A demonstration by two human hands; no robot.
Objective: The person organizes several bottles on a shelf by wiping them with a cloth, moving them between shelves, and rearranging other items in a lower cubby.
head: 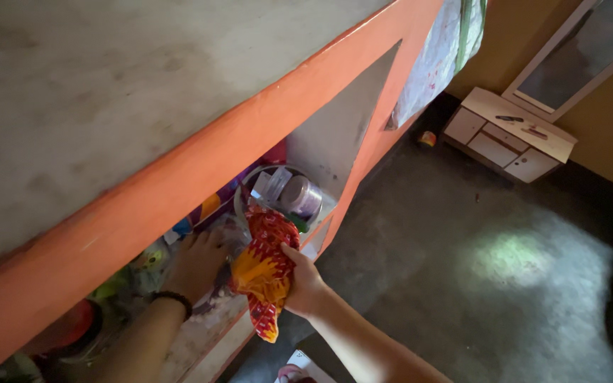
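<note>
A red and yellow cloth point(264, 273) is gripped by the right hand point(305, 284) — the fingers are closed around its bunched middle, and it is held at the open front of the shelf point(200, 333), partly out and partly in. The cloth looks soft and crumpled, with a bright zigzag pattern, and its lower end hangs down past the shelf edge. The left hand point(196, 264) is laid flat inside the shelf with the fingers spread, resting among the small things there; a dark band is worn on that wrist. It looks as if the work is partway through: the cloth is in hand, but the shelf is still crowded. A shiny round tin point(299, 196) sits deeper inside at the right end, within a ring of thin metal, beside some small packets — these cannot be made out clearly. The slab point(108, 92) above is grey, rough and hard, with a smooth orange painted edge point(200, 163). The floor point(462, 269) is dark and dull. A pale wooden dresser point(509, 135) stands well apart, against the wall.
</note>
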